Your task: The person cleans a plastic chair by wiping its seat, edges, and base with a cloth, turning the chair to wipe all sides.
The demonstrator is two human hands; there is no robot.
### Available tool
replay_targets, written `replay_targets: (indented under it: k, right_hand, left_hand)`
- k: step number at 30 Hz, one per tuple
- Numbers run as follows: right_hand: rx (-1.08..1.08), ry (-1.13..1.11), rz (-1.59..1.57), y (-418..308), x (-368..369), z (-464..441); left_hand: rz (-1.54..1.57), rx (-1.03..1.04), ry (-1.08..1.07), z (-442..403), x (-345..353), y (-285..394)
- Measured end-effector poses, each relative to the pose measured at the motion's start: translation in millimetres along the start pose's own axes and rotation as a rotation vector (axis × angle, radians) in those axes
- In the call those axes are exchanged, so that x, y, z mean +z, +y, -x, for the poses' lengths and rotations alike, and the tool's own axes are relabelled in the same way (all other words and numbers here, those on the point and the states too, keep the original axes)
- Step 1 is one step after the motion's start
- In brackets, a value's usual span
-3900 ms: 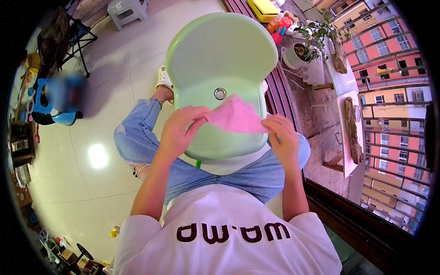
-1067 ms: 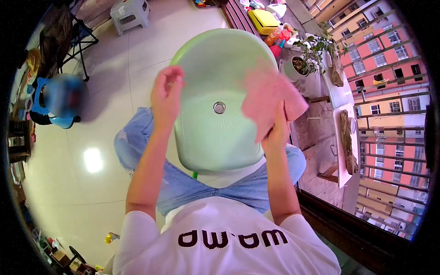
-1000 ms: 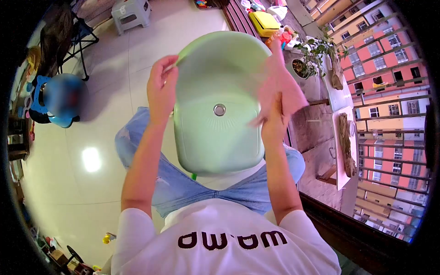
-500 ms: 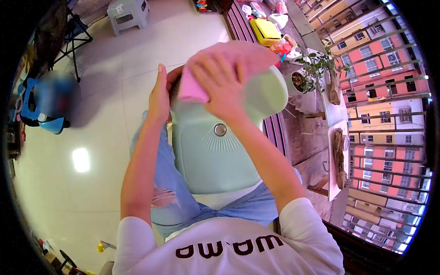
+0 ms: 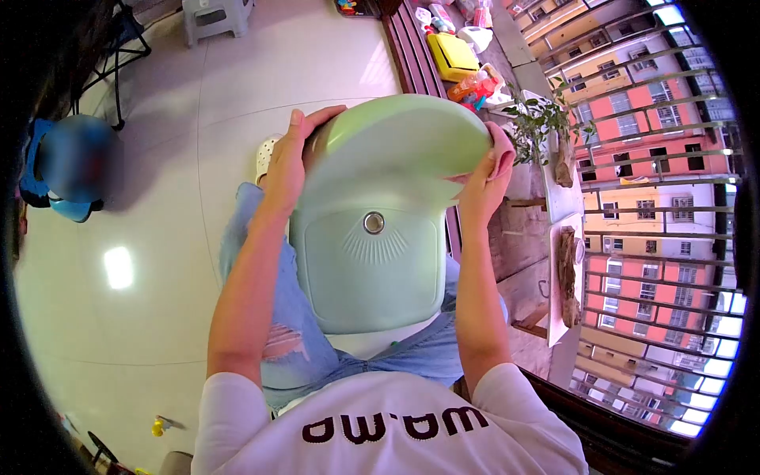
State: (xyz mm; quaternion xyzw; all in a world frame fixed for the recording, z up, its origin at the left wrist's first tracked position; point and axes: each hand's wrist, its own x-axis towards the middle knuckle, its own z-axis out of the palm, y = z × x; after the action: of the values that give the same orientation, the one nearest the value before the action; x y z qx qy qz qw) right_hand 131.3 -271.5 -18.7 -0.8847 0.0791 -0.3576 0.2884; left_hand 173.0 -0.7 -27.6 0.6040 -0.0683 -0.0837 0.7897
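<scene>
A small pale green plastic chair (image 5: 367,273) stands between my knees, its curved backrest (image 5: 396,150) on the far side. On the seat are a round silver piece (image 5: 374,222) and ridges fanning out from it. My left hand (image 5: 290,162) grips the backrest's left edge, fingers curled behind it and partly hidden. At the opposite edge, my right hand (image 5: 481,190) is closed on a pink cloth (image 5: 502,150), which is bunched and pressed round the rim. A small corner of cloth shows on the backrest's inner face.
A grey stool (image 5: 218,17) and a blue object with a blurred patch (image 5: 75,162) stand on the tiled floor. Right of me are a dark sill, a yellow case (image 5: 453,57), a potted plant (image 5: 538,127), driftwood (image 5: 568,273) and window bars.
My right hand has moved with the cloth from the middle of the backrest to its right edge, where the cloth is now bunched. The left hand still holds the left edge.
</scene>
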Motion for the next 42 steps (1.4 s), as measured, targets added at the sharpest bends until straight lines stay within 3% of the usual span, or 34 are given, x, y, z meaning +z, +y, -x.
replay_targets:
  k: [2,3,5,6,8,11,16,18,22,24,28,35,42]
  right_hand:
    - [0.175,-0.069,-0.416,-1,2,-12]
    - [0.163,-0.079,-0.413,-7,3,-16]
    - [0.158,-0.115,-0.007,-21,7,-23]
    - [0.150,-0.122,-0.006,-31,11,-24]
    - [-0.175,-0.057,0.264,-58,25,-23]
    - [-0.508,-0.176,0.274,-99,43,-10]
    - [-0.756,-0.370,0.227,-120,69,45]
    - [-1.034,-0.440,0.239,-108,79,68]
    - [-1.147,-0.421,0.204,-93,87,72]
    - [-1.223,-0.514,0.179,-87,80,57]
    - [-1.215,-0.376,0.157,-76,61,31]
    - [-0.643,-0.133,0.433,-34,12,-8]
    - [-0.377,0.004,0.299,18,-3,34]
  left_hand:
    - [0.067,0.005,-0.034,-3,-3,-6]
    - [0.078,0.009,-0.024,-3,-4,-7]
    - [0.233,0.025,-0.006,-5,-4,-8]
    - [0.239,0.028,0.002,-5,-5,-8]
    - [0.347,-0.004,0.055,-5,-7,-6]
    - [0.467,-0.012,0.178,-12,-10,-13]
    - [0.584,0.006,0.247,-13,-24,-19]
    - [0.597,0.020,0.253,-12,-32,-19]
    - [0.533,0.029,0.330,-11,-42,-18]
    - [0.458,0.064,0.280,-10,-44,-22]
    - [0.431,0.053,0.181,-6,-29,-27]
    - [0.313,-0.031,0.076,-6,-17,-33]
    - [0.310,-0.028,0.108,-4,-14,-31]
